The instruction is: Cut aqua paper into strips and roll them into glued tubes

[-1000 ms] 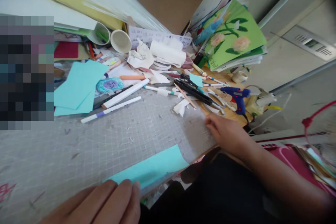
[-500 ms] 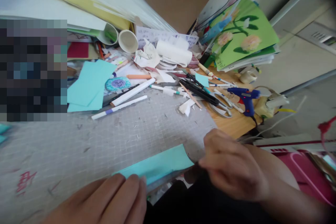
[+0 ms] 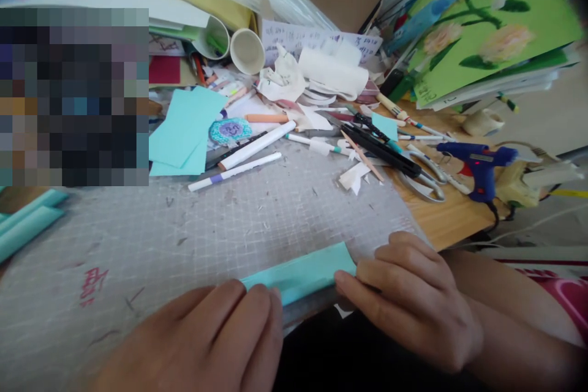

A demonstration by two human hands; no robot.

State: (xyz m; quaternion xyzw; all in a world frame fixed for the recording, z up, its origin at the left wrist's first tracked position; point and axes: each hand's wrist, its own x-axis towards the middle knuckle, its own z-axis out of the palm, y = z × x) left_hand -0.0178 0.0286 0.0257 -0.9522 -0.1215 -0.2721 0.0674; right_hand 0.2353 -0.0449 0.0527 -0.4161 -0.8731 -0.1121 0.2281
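A narrow folded strip of light-blue paper (image 3: 301, 272) lies at the near edge of a grey gridded cutting mat (image 3: 220, 226). My left hand (image 3: 206, 340) presses flat on the strip's left end, covering it. My right hand (image 3: 408, 294) pinches the strip's right end with thumb and fingers curled over it. The stretch of the strip between the two hands is in plain sight.
Beyond the mat lie light-blue sheets (image 3: 186, 128), white markers (image 3: 236, 171), scissors (image 3: 416, 174), a blue glue gun (image 3: 478, 162), paper cups (image 3: 245, 49), crumpled scraps and a green flower picture (image 3: 487, 24). Rolled blue paper (image 3: 27, 223) sits at the left. The wooden desk edge (image 3: 450, 220) shows on the right.
My right hand came back from the desk near the scissors to the strip's right end and took hold of it. The strip looks narrower now. The view shifted closer and rightward.
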